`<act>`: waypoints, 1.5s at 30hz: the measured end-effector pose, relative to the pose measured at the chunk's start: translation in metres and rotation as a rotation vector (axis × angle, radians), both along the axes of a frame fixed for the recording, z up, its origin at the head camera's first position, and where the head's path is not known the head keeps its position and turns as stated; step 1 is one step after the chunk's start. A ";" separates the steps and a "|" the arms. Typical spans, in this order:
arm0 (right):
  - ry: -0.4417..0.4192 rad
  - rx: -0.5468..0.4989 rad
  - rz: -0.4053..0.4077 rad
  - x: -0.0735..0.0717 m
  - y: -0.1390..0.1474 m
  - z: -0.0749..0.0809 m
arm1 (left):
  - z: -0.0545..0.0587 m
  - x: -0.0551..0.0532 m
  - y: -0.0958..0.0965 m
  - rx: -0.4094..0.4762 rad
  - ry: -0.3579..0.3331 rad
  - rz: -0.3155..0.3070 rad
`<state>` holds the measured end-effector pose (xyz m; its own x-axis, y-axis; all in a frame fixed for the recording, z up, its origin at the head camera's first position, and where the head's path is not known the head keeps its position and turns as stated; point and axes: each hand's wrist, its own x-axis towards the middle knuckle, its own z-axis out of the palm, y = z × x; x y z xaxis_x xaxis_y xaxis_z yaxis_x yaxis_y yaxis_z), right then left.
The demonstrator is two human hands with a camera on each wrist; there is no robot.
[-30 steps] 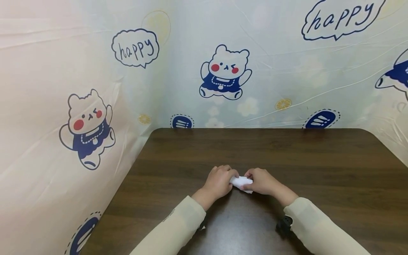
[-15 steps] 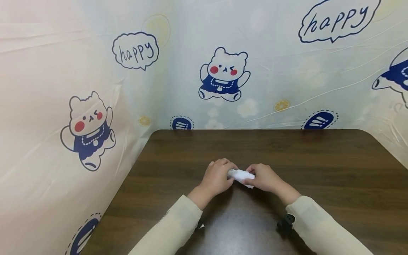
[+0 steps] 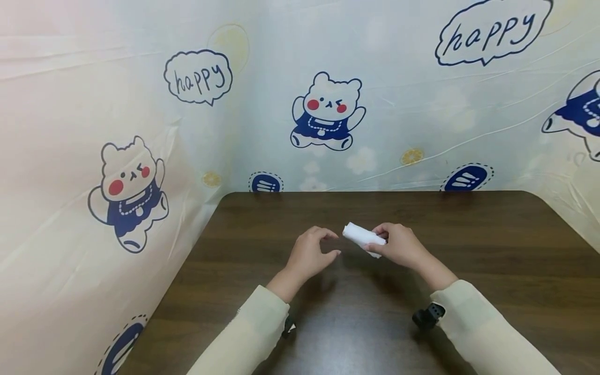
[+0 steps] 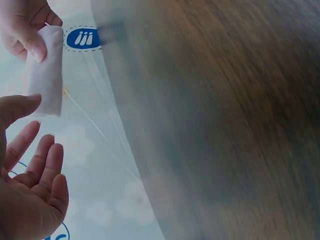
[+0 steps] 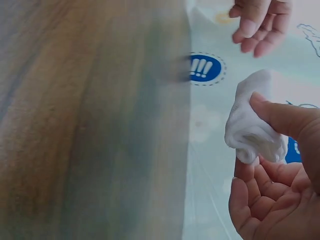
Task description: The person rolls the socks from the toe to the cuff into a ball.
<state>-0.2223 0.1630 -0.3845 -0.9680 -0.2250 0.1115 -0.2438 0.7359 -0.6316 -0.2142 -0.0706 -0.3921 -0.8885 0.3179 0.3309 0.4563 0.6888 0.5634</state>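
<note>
Cloth, white and rolled, is held above the counter, its length running from 10 to 4 o'clock. At 3 o'clock, the right hand pinches its near end. Toward 9 o'clock, the left hand stays clear, thumb and fingers apart. Printed curtain rises at 12 o'clock.
</note>
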 end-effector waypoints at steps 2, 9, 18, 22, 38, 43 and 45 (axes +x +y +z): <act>-0.003 -0.014 -0.010 0.001 0.000 0.004 | 0.000 0.000 0.001 0.040 -0.039 0.011; 0.025 -0.037 -0.045 0.004 -0.001 0.013 | 0.001 -0.003 0.011 0.277 -0.182 0.083; 0.084 -0.070 -0.058 0.011 -0.011 0.006 | 0.005 -0.007 0.028 0.568 -0.402 0.103; 0.137 -0.096 -0.067 0.015 -0.018 0.002 | 0.006 -0.008 0.032 0.613 -0.461 0.125; 0.138 -0.141 -0.085 0.024 -0.029 -0.011 | 0.006 -0.011 0.027 0.700 -0.524 0.084; 0.103 -0.139 -0.040 0.024 -0.024 -0.006 | 0.007 -0.013 0.020 0.635 -0.505 0.019; 0.085 -0.133 -0.028 0.023 -0.022 -0.003 | 0.007 -0.014 0.017 0.610 -0.493 -0.006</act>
